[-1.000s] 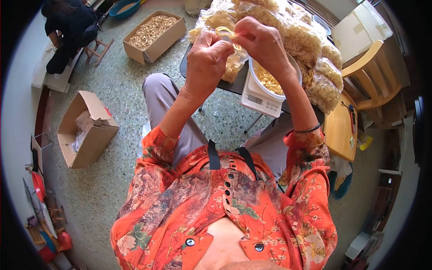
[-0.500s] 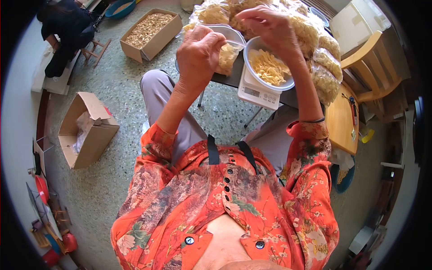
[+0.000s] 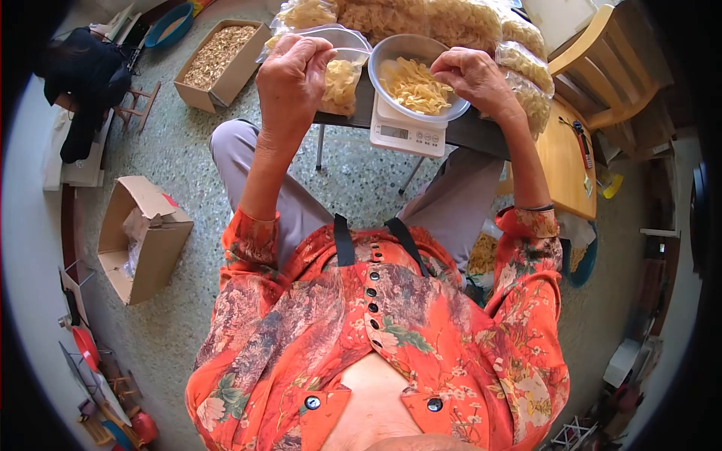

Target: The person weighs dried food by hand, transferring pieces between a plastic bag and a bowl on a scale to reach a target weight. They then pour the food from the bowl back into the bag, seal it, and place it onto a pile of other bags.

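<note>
On a table (image 3: pixel 477 137), a scale (image 3: pixel 410 137) is bearing a bowl (image 3: pixel 406 113); beside it, the left hand (image 3: pixel 295 75) is pinching a bag (image 3: pixel 340 84), probably holding it open. The right hand (image 3: pixel 479 81) is hovering over yellow pieces (image 3: pixel 412 87), grip unclear.

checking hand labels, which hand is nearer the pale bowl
Right: the right hand is at the right rim of the bowl; the left hand is left of it, at a clear bag.

A packing workroom, perhaps in a home: digital scale (image 3: pixel 406 138), piled bags of pale flakes (image 3: pixel 421 20), wooden chair (image 3: pixel 556 159).
</note>
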The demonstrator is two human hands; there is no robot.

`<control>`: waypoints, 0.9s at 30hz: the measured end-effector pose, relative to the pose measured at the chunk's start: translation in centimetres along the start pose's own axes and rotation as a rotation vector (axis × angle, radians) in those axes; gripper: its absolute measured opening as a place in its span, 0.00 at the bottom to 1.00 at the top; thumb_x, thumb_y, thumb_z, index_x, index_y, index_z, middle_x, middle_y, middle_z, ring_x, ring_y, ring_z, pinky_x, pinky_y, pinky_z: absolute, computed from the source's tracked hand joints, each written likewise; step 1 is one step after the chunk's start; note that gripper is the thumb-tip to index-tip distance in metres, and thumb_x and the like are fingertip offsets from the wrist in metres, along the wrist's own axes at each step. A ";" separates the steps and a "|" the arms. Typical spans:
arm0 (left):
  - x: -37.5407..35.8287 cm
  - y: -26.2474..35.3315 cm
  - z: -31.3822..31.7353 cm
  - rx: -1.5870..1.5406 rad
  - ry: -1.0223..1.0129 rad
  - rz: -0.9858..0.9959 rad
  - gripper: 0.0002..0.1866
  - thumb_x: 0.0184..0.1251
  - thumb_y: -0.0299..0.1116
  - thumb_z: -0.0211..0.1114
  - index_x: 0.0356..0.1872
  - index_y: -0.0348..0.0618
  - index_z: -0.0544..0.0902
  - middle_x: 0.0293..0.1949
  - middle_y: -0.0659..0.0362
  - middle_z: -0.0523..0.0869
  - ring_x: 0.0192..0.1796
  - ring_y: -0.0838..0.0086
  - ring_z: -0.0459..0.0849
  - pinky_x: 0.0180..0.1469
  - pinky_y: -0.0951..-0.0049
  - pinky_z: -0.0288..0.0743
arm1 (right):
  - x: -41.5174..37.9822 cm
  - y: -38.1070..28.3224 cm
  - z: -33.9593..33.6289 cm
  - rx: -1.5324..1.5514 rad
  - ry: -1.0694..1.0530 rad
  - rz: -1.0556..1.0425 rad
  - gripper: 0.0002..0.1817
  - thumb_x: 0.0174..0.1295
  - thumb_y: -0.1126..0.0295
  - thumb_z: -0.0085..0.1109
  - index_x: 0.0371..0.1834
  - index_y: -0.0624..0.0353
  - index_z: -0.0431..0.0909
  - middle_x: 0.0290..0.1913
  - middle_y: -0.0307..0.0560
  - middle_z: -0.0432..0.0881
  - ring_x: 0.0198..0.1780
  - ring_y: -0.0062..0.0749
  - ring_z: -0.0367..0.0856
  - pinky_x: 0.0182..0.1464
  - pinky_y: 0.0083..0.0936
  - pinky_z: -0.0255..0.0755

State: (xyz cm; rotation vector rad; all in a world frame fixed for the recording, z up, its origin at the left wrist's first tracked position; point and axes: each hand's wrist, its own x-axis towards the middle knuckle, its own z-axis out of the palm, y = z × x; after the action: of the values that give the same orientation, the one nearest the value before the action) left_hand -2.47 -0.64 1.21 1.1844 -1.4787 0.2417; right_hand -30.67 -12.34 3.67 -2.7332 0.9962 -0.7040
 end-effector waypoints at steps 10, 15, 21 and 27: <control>-0.3 0.2 -0.3 0.009 -0.078 0.013 0.05 0.63 0.21 0.73 0.39 0.37 0.88 0.37 0.53 0.87 0.38 0.59 0.88 0.42 0.65 0.81 | -0.4 0.0 2.4 -0.018 -0.120 -0.105 0.15 0.59 0.75 0.71 0.50 0.55 0.88 0.41 0.41 0.83 0.39 0.32 0.82 0.46 0.29 0.78; -0.3 -0.2 -0.5 -0.002 -0.072 0.030 0.05 0.62 0.21 0.73 0.39 0.38 0.89 0.37 0.53 0.87 0.37 0.59 0.88 0.42 0.65 0.81 | 0.1 1.6 2.3 0.264 -0.023 0.052 0.08 0.64 0.71 0.69 0.45 0.56 0.89 0.34 0.42 0.89 0.38 0.31 0.88 0.44 0.28 0.81; -0.2 -0.1 -0.7 0.081 -0.067 0.040 0.05 0.65 0.20 0.73 0.40 0.36 0.90 0.38 0.56 0.89 0.38 0.72 0.89 0.43 0.73 0.83 | -0.1 2.1 1.2 0.550 0.060 0.214 0.09 0.68 0.68 0.70 0.45 0.61 0.88 0.33 0.34 0.87 0.36 0.14 0.81 0.41 0.20 0.78; -0.2 0.1 -0.4 0.059 -0.066 0.045 0.04 0.65 0.20 0.72 0.40 0.35 0.89 0.38 0.56 0.89 0.38 0.71 0.89 0.43 0.73 0.83 | -0.3 0.0 1.3 0.220 -0.095 0.265 0.13 0.67 0.64 0.70 0.45 0.63 0.88 0.28 0.37 0.82 0.31 0.19 0.78 0.36 0.22 0.76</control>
State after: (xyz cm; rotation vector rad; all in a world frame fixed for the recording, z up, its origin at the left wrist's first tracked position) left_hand -2.39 -0.19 1.17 1.2173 -1.5660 0.2814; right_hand -30.23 -12.12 2.39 -2.3665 1.1554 -0.5928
